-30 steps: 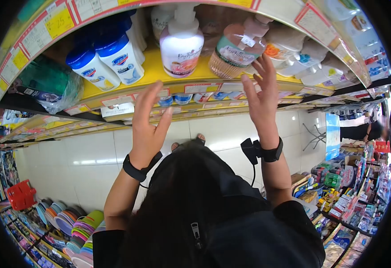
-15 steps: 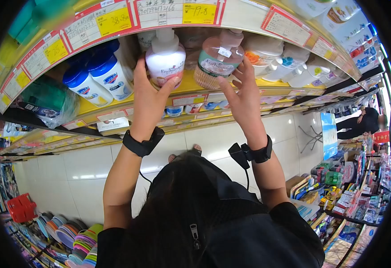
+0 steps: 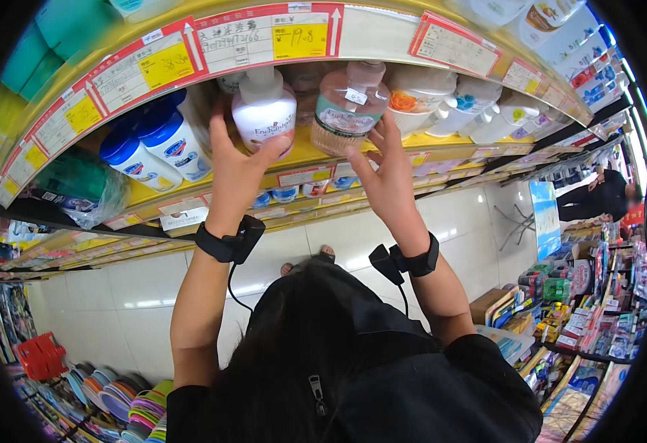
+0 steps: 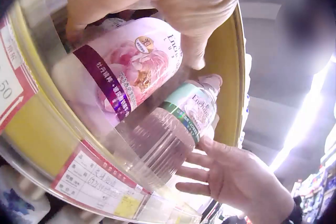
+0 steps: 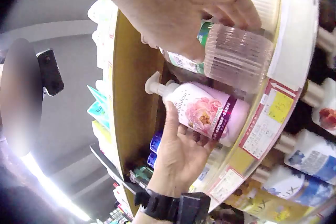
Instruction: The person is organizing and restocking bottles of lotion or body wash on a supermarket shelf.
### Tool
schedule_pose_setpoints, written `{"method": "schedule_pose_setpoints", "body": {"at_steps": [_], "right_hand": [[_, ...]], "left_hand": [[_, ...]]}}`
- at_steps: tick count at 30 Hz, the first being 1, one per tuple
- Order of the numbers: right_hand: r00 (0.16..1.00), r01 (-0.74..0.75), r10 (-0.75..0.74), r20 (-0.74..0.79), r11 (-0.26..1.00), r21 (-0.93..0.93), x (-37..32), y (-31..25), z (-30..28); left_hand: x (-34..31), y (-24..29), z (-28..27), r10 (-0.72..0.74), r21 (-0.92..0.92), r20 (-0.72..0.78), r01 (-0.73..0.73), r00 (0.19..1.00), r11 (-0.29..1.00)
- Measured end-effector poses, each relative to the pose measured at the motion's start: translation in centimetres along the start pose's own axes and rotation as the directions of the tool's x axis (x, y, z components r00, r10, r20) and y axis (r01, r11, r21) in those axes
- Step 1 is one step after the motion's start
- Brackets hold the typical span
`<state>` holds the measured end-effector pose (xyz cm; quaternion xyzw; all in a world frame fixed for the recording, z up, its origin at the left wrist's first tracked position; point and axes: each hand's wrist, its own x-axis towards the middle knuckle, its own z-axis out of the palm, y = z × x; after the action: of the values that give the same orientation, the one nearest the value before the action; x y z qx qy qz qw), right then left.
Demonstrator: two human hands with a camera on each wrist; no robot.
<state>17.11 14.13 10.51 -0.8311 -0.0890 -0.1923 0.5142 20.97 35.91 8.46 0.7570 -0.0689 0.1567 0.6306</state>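
A white and pink pump bottle (image 3: 263,119) with a peony label stands on the yellow shelf (image 3: 305,151). My left hand (image 3: 236,177) grips it, thumb across the front and fingers along its left side; the right wrist view shows this hand (image 5: 181,158) around the lower body. Just to the right is a clear pink pump bottle (image 3: 347,103) with a green label and a small price sticker. My right hand (image 3: 391,184) holds its right side between thumb and fingers. In the left wrist view, ribbed walls show on this clear bottle (image 4: 165,137).
Blue-capped white bottles (image 3: 174,140) stand to the left, beside a plastic-wrapped green pack (image 3: 80,181). More white bottles (image 3: 419,100) line the right. A shelf edge with price tags (image 3: 264,37) runs above. Another person (image 3: 600,196) stands far right, near a folding table (image 3: 543,218).
Both hands have moved up from in front of the shelf to the two bottles. My left hand has closed around the white and pink one, my right hand has come against the clear one.
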Motion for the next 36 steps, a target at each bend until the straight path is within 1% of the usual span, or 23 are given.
{"method": "schedule_pose_setpoints", "body": {"at_steps": [1,2,4,5,6,8,9,11,12,14,15,17,21,23,24,26,30,32,33,35,36], "right_hand": [[1.000,-0.021,0.021,0.013,1.000,-0.011,-0.6,0.3,-0.1],[0.999,-0.041,0.041,0.023,0.999,-0.023,-1.0,0.7,-0.1],[0.999,-0.038,0.040,0.017,0.997,-0.065,-1.4,1.7,-0.1],[0.999,-0.030,0.033,0.021,0.994,-0.101,-1.6,1.9,0.0],[0.999,-0.034,0.036,0.014,0.995,-0.097,-1.6,1.7,0.0],[0.997,-0.059,0.064,0.047,0.993,-0.103,-1.9,1.2,-0.1],[0.997,-0.061,0.066,0.041,0.993,-0.099,-2.1,1.2,0.1],[0.998,-0.032,0.036,0.049,0.997,-0.064,-2.7,1.4,0.4],[0.998,-0.036,0.039,0.046,0.997,-0.062,-2.8,1.5,0.4],[0.996,-0.061,0.058,0.068,0.997,0.041,-3.0,1.6,0.6],[0.996,-0.064,0.061,0.067,0.997,0.042,-2.9,1.7,0.8],[0.992,-0.083,0.074,0.106,0.993,0.082,-2.4,1.8,1.1],[0.996,-0.032,0.026,0.083,0.997,0.068,-1.0,2.5,2.2],[0.995,-0.045,0.030,0.090,0.984,0.171,0.1,2.8,2.8],[0.995,-0.046,0.030,0.093,0.984,0.174,0.5,2.8,3.0],[0.999,-0.018,0.010,0.042,0.980,0.200,1.4,2.7,3.3],[1.000,0.019,-0.020,0.001,0.979,0.202,2.0,2.4,3.4],[1.000,0.017,-0.016,-0.004,0.990,0.139,2.0,2.2,3.2],[1.000,0.016,-0.015,-0.004,0.990,0.139,2.0,2.3,3.2],[0.999,-0.026,0.028,-0.017,0.994,0.109,1.9,2.4,3.3],[0.999,-0.029,0.031,-0.015,0.993,0.111,1.8,2.3,3.3]], "left_hand": [[0.0,-0.3,0.1,0.024,-0.072,-0.019,-0.025,1.000,0.997],[0.4,-0.8,0.0,0.024,-0.074,-0.009,-0.025,1.000,0.997],[1.2,-0.7,-0.2,-0.003,-0.122,-0.063,-0.005,0.998,0.993],[1.2,-0.4,-0.1,-0.169,-0.234,-0.008,0.162,0.986,0.959],[1.8,-1.3,-0.1,-0.167,-0.229,-0.002,0.162,0.986,0.960],[3.4,-3.8,-0.1,-0.191,-0.278,-0.007,0.182,0.982,0.943],[3.7,-3.2,0.1,-0.188,-0.274,-0.002,0.180,0.982,0.945],[4.0,-1.9,0.7,-0.115,-0.534,0.004,0.099,0.993,0.839],[4.1,-1.2,1.0,-0.116,-0.532,0.008,0.102,0.993,0.840],[4.4,-0.3,1.4,-0.166,-0.709,-0.058,0.076,0.984,0.701],[4.6,-0.8,1.5,-0.167,-0.708,-0.056,0.079,0.984,0.702],[5.3,-2.1,1.4,-0.229,-0.711,-0.034,0.137,0.973,0.690],[5.2,-2.0,1.3,-0.192,-0.708,-0.026,0.117,0.981,0.697],[5.1,-1.9,1.2,-0.218,-0.710,0.001,0.155,0.976,0.687],[5.0,-1.8,1.2,-0.219,-0.708,-0.001,0.154,0.976,0.689],[4.9,-1.6,1.3,-0.222,-0.699,0.056,0.197,0.973,0.687],[5.0,-2.7,1.6,-0.214,-0.677,0.060,0.197,0.975,0.709],[5.2,-2.5,1.9,-0.211,-0.693,0.079,0.206,0.974,0.691],[5.2,-2.2,2.1,-0.212,-0.693,0.079,0.207,0.974,0.690],[5.1,-1.6,2.4,-0.235,-0.686,0.027,0.189,0.972,0.702],[5.2,-1.9,2.3,-0.239,-0.685,0.027,0.192,0.971,0.703]]}}
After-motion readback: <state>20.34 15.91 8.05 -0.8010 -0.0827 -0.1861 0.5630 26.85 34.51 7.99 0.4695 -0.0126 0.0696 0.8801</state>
